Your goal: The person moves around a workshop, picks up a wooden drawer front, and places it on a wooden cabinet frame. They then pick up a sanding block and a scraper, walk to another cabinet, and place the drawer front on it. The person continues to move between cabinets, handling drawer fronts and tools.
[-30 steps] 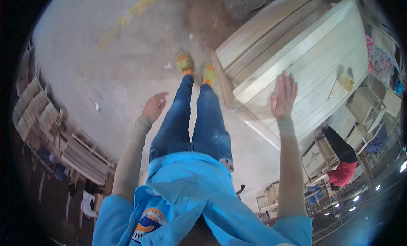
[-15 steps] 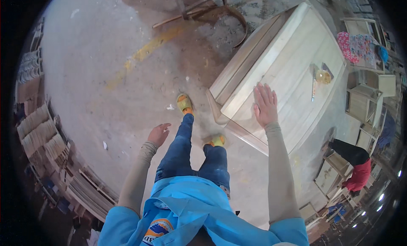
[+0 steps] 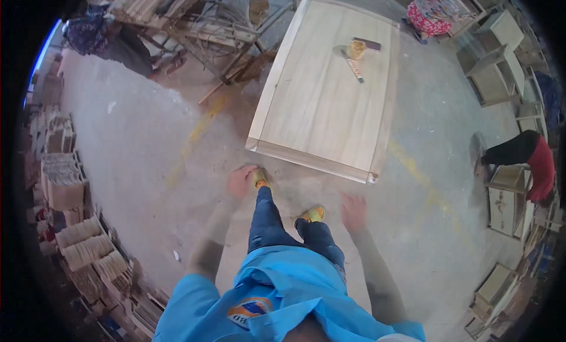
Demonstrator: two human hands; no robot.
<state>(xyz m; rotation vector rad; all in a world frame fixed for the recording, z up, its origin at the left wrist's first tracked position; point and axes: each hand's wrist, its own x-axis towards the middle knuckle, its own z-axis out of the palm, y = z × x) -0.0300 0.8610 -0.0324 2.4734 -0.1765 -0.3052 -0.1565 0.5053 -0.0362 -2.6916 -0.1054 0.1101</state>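
Observation:
I stand on a concrete floor in a blue shirt, jeans and yellow shoes. My left hand [image 3: 240, 181] hangs open and blurred beside my left leg, holding nothing. My right hand [image 3: 353, 213] is open too, fingers spread, away from my right hip and empty. Ahead lies a large pale wooden panel [image 3: 321, 106] with a raised frame, its near edge a short step from my feet. A brush with a yellowish head [image 3: 355, 51] and a dark flat block [image 3: 367, 43] rest on its far end.
Stacks of small wooden pieces [image 3: 82, 242] line the left wall. A pile of timber and wire frames [image 3: 194, 23] stands at the back left. Wooden cabinets [image 3: 498, 65] stand at the right, where a person in red and black [image 3: 525, 159] bends over one.
The view has swung so the panel now lies ahead instead of at my right. My right hand has dropped from over the panel's edge to beside my hip. I have stepped forward.

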